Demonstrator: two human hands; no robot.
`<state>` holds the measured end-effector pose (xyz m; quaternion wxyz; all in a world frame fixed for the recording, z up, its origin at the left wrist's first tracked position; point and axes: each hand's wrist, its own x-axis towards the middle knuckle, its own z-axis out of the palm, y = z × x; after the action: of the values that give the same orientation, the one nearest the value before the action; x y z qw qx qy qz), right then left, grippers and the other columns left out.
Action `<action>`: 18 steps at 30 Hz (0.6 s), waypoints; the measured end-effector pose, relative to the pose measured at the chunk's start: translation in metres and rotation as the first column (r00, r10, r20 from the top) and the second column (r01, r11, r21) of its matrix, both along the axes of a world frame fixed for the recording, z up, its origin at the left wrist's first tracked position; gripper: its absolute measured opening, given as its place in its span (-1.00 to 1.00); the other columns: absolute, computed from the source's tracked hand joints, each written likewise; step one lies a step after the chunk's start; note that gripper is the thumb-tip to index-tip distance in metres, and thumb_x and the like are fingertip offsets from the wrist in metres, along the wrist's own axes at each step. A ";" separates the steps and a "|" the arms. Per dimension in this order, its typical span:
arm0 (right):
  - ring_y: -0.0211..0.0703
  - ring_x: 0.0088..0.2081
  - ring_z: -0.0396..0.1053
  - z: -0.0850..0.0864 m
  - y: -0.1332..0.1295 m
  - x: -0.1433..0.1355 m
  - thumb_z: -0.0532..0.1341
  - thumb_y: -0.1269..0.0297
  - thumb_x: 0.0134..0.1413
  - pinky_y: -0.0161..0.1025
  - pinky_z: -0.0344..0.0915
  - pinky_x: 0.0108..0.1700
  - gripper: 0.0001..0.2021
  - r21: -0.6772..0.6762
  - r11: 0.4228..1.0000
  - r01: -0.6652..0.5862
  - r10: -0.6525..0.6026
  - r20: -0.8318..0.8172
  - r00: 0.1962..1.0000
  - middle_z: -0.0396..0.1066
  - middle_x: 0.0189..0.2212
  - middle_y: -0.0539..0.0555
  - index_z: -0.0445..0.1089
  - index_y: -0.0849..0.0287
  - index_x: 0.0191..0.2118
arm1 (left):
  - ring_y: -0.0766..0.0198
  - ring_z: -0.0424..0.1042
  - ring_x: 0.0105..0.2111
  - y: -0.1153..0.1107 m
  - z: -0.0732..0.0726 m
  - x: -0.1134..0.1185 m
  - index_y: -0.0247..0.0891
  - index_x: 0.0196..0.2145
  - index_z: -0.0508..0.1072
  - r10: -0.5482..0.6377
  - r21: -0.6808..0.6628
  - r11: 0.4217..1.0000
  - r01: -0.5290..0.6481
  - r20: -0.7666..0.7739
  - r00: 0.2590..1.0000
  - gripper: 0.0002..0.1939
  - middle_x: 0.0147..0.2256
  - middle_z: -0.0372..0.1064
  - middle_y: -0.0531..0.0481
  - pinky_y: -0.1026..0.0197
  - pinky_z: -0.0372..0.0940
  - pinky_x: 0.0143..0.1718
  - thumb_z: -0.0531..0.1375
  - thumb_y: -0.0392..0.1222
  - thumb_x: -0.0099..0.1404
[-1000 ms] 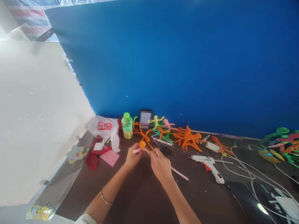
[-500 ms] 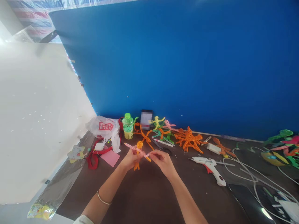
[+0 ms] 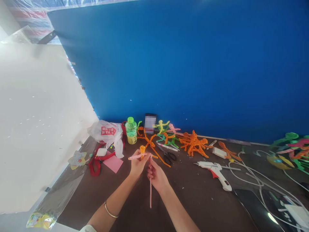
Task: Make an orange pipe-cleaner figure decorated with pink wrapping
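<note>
Just above the dark table, my left hand (image 3: 138,165) is closed on an orange pipe-cleaner figure (image 3: 142,149); its rounded top shows over my fingers. Pink pipe cleaner wraps the figure's arms, which stick out to both sides. My right hand (image 3: 156,175) pinches a pink pipe cleaner (image 3: 151,193) close to the figure's right arm. The loose end hangs straight down below my right fingers. Both hands are close together, and the figure's lower part is hidden behind my left hand.
Behind my hands stand a green-capped bottle (image 3: 131,130) and small pipe-cleaner figures (image 3: 161,126). Scissors (image 3: 169,156) and an orange pile (image 3: 194,145) lie to the right, with a glue gun (image 3: 214,172) and cables beyond. A plastic bag (image 3: 106,130) and pink paper (image 3: 114,164) are left.
My right hand has moved left and down, nearer my left hand. A long pink end now hangs below it, and the scissors are more fully visible.
</note>
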<state>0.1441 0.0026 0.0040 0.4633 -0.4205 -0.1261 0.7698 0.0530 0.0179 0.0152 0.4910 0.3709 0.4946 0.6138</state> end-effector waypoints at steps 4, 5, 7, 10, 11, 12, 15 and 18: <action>-0.46 -0.70 -0.02 -0.003 -0.001 0.001 0.27 0.11 -0.22 -0.44 -0.21 -0.71 -0.73 0.094 0.994 -0.052 0.035 0.178 0.983 0.14 -0.64 -0.12 0.29 0.19 -0.44 | 0.31 0.39 -0.46 0.000 -0.005 -0.002 -0.28 -0.51 0.32 0.044 0.032 0.999 -0.039 -0.165 0.985 -0.79 -0.50 0.40 0.02 0.28 0.25 -0.42 0.24 -0.11 0.00; -0.46 -0.70 -0.02 -0.003 -0.001 0.003 0.27 0.11 -0.23 -0.44 -0.22 -0.70 -0.73 0.115 0.991 -0.066 0.039 0.220 0.975 0.15 -0.65 -0.12 0.30 0.20 -0.44 | 0.29 0.39 -0.46 0.000 -0.006 -0.002 -0.28 -0.50 0.33 0.048 0.035 0.999 -0.042 -0.185 0.982 -0.80 -0.50 0.40 0.01 0.28 0.25 -0.42 0.23 -0.10 0.01; -0.46 -0.71 -0.02 -0.002 -0.001 0.006 0.30 0.13 -0.27 -0.44 -0.24 -0.70 -0.71 0.141 0.986 -0.088 0.043 0.295 0.954 0.16 -0.67 -0.12 0.33 0.22 -0.43 | 0.29 0.37 -0.49 -0.001 -0.009 -0.005 -0.27 -0.51 0.35 0.059 0.035 0.998 -0.052 -0.238 0.969 -0.79 -0.52 0.39 0.01 0.28 0.23 -0.45 0.23 -0.08 0.00; -0.46 -0.72 -0.01 0.002 0.000 0.014 0.29 0.14 -0.27 -0.43 -0.23 -0.69 -0.72 0.169 0.976 -0.138 0.050 0.442 0.896 0.19 -0.69 -0.11 0.38 0.24 -0.43 | 0.31 0.31 -0.54 -0.002 -0.011 -0.010 -0.26 -0.54 0.36 0.048 0.034 0.999 -0.039 -0.311 0.949 -0.79 -0.58 0.34 0.05 0.30 0.16 -0.51 0.24 -0.06 -0.02; -0.44 -0.71 0.02 0.004 0.002 0.017 0.27 0.13 -0.25 -0.43 -0.18 -0.68 -0.74 0.196 0.965 -0.174 0.047 0.523 0.851 0.20 -0.70 -0.10 0.39 0.24 -0.45 | 0.32 0.28 -0.56 -0.003 -0.011 -0.013 -0.25 -0.55 0.37 0.033 0.035 0.999 -0.022 -0.323 0.946 -0.80 -0.61 0.32 0.06 0.31 0.14 -0.52 0.24 -0.07 -0.03; -0.41 -0.70 0.06 0.006 0.003 0.020 0.25 0.13 -0.22 -0.41 -0.12 -0.67 -0.75 0.231 0.947 -0.221 0.038 0.606 0.795 0.22 -0.70 -0.09 0.40 0.23 -0.47 | 0.33 0.26 -0.58 -0.003 -0.011 -0.015 -0.24 -0.56 0.37 0.014 0.037 0.999 -0.002 -0.333 0.943 -0.81 -0.62 0.30 0.07 0.31 0.11 -0.53 0.24 -0.08 -0.04; -0.26 -0.60 0.25 0.010 0.006 0.028 0.17 0.14 -0.14 -0.34 0.09 -0.55 -0.77 0.329 0.858 -0.395 -0.036 0.805 0.593 0.32 -0.66 -0.03 0.43 0.21 -0.51 | 0.36 0.17 -0.62 -0.004 -0.010 -0.023 -0.21 -0.56 0.38 -0.038 0.069 0.995 0.071 -0.394 0.918 -0.89 -0.65 0.25 0.09 0.31 0.05 -0.54 0.23 -0.15 -0.04; -0.15 -0.48 0.34 0.015 0.007 0.033 0.11 0.21 -0.07 -0.30 0.14 -0.46 -0.79 0.295 0.786 -0.543 -0.101 0.928 0.358 0.41 -0.56 0.03 0.44 0.17 -0.47 | 0.37 0.12 -0.65 -0.003 -0.008 -0.027 -0.19 -0.56 0.37 -0.085 0.104 0.982 0.157 -0.499 0.862 -0.96 -0.67 0.21 0.11 0.32 -0.01 -0.54 0.18 -0.29 -0.03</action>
<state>0.1775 0.0091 0.0192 0.3006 -0.5916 -0.6374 0.3917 0.0255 0.0146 0.0071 0.3590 0.5792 0.5344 0.5001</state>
